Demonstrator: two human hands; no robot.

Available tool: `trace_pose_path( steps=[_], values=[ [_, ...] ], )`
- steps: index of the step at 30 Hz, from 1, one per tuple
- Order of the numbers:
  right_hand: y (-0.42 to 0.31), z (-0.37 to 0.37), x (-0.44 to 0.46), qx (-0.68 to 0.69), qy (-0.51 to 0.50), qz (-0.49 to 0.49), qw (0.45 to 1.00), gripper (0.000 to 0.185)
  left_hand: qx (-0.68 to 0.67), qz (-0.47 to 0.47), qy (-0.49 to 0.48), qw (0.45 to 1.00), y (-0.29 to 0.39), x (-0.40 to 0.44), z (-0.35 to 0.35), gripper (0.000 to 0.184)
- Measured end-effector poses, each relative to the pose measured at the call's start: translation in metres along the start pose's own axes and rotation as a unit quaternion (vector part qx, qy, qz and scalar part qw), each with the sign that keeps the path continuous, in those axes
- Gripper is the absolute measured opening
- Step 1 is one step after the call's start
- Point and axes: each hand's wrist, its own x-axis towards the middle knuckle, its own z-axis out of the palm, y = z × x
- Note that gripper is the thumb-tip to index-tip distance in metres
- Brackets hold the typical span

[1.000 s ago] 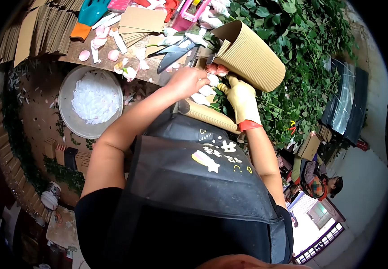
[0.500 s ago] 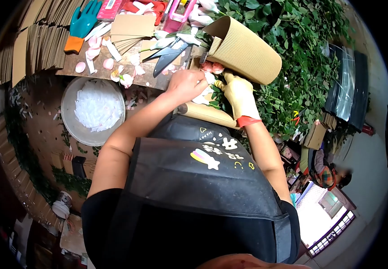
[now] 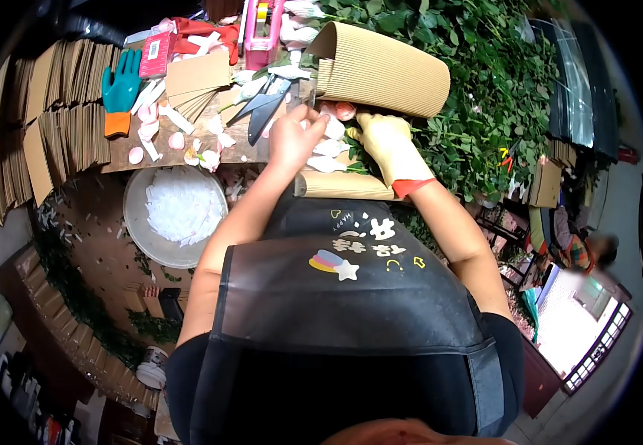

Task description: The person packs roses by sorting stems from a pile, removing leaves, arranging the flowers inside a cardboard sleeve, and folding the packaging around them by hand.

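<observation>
My bare left hand [image 3: 297, 139] is closed in a pinch beside the roses; what its fingertips hold is too small to tell. In a yellow glove, my right hand [image 3: 386, 144] has its fingers curled by the stems and leaves, their grip partly hidden. Pink roses [image 3: 344, 111] lie between the hands, with white-netted buds [image 3: 328, 155] just below them. Above my right hand is a rolled sheet of corrugated cardboard [image 3: 388, 70]; another corrugated edge [image 3: 347, 185] lies near my apron. Dark scissors [image 3: 264, 111] rest left of the roses.
Leafy stems [image 3: 477, 96] pile up at the right. Left on the table [image 3: 243, 152] are cardboard pieces [image 3: 197, 78], petals, a teal glove [image 3: 122, 81] and a pink tape dispenser [image 3: 262, 37]. A tub of white scraps [image 3: 182, 208] stands below. Another person [image 3: 577, 251] is at far right.
The view has turned, so the table items appear farther left. My left hand has drawn slightly back from the roses. My right hand stays beside the stems.
</observation>
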Motion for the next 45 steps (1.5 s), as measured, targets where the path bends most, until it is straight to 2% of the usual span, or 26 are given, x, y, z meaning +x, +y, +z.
trace_pose_path(
  steps=[3,4,5,7,9,10,11,13,14,15,17,18,20,23,26,27,29,31,33,35,36,37,39,42,45],
  values=[
    [-0.002,-0.006,0.0,0.016,-0.012,0.004,1.0,0.036,-0.168,-0.018,0.082,0.982,0.002,-0.012,0.003,0.018],
    [-0.002,-0.003,-0.001,0.004,-0.005,-0.002,1.0,0.034,-0.198,0.089,0.156,0.964,0.005,-0.008,-0.007,0.018],
    [-0.001,-0.002,-0.004,0.006,0.014,-0.002,1.0,0.034,-0.234,0.011,0.146,0.961,-0.001,-0.006,-0.027,0.016],
    [-0.001,-0.012,-0.014,0.011,0.049,-0.012,0.999,0.032,-0.14,0.041,0.172,0.974,-0.009,-0.003,-0.06,0.011],
    [-0.001,-0.036,-0.036,0.049,0.11,-0.024,0.992,0.026,-0.056,0.087,0.142,0.984,-0.022,-0.014,-0.071,0.014],
    [-0.004,-0.046,-0.044,0.063,0.158,-0.031,0.985,0.024,-0.094,0.074,0.087,0.989,-0.033,-0.021,-0.071,0.014],
    [-0.007,-0.054,-0.052,0.078,0.204,-0.038,0.975,0.023,-0.011,0.031,0.022,0.999,-0.043,-0.029,-0.074,0.02],
    [-0.007,-0.061,-0.061,0.142,0.156,-0.12,0.97,0.02,0.019,-0.04,-0.08,0.996,-0.029,-0.034,-0.062,0.033],
    [-0.002,-0.048,-0.058,0.145,0.116,-0.151,0.971,0.022,0.055,-0.016,-0.092,0.994,-0.017,-0.035,-0.053,0.038],
    [-0.005,-0.045,-0.052,0.088,0.035,-0.13,0.987,0.027,0.092,0.01,-0.104,0.99,-0.006,-0.035,-0.045,0.044],
    [-0.005,-0.027,-0.033,0.018,-0.073,-0.114,0.991,0.03,0.123,-0.019,-0.175,0.977,-0.001,-0.028,-0.038,0.046],
    [-0.007,-0.021,-0.026,0.023,-0.087,-0.107,0.99,0.028,0.128,-0.026,-0.195,0.972,-0.001,-0.024,-0.035,0.045],
    [-0.008,-0.016,-0.017,0.006,-0.094,-0.115,0.989,0.025,0.125,-0.024,-0.21,0.969,0.001,-0.024,-0.032,0.038],
    [-0.014,-0.015,-0.015,0.0,-0.101,-0.119,0.988,0.021,0.088,0.002,-0.163,0.983,-0.024,-0.03,-0.021,0.028],
    [-0.013,-0.011,-0.014,0.018,-0.102,-0.112,0.988,0.02,-0.029,-0.101,-0.133,0.986,-0.01,-0.035,-0.028,0.023],
    [-0.011,-0.008,-0.014,0.022,-0.094,-0.114,0.989,0.02,-0.099,-0.035,-0.093,0.99,-0.014,-0.034,-0.034,0.019],
    [-0.006,-0.003,-0.015,0.031,-0.081,-0.118,0.989,0.021,-0.255,-0.12,-0.025,0.959,0.013,-0.032,-0.064,0.018],
    [-0.006,-0.02,-0.031,0.042,-0.049,-0.108,0.992,0.023,-0.139,-0.051,-0.042,0.988,-0.009,-0.028,-0.088,0.018],
    [-0.009,-0.043,-0.049,0.061,-0.006,-0.11,0.992,0.025,-0.102,-0.055,-0.088,0.989,-0.019,-0.042,-0.084,0.022],
    [-0.008,-0.047,-0.053,0.125,-0.023,-0.159,0.979,0.024,0.099,-0.115,-0.175,0.973,-0.005,-0.041,-0.077,0.033],
    [-0.008,-0.043,-0.051,0.135,-0.043,-0.171,0.975,0.024,0.101,-0.119,-0.181,0.971,0.0,-0.042,-0.065,0.042],
    [-0.007,-0.038,-0.046,0.144,-0.063,-0.181,0.971,0.024,0.146,-0.027,-0.172,0.974,-0.005,-0.04,-0.054,0.043],
    [-0.005,-0.037,-0.041,0.147,-0.098,-0.183,0.967,0.025,0.102,-0.091,-0.288,0.948,-0.005,-0.026,-0.047,0.039],
    [-0.012,-0.045,-0.039,0.136,-0.135,-0.154,0.969,0.025,0.056,-0.092,-0.273,0.956,-0.007,-0.024,-0.039,0.036],
    [-0.02,-0.048,-0.036,0.093,-0.159,-0.146,0.972,0.026,0.028,-0.073,-0.207,0.975,-0.011,-0.035,-0.031,0.032]
  ],
)
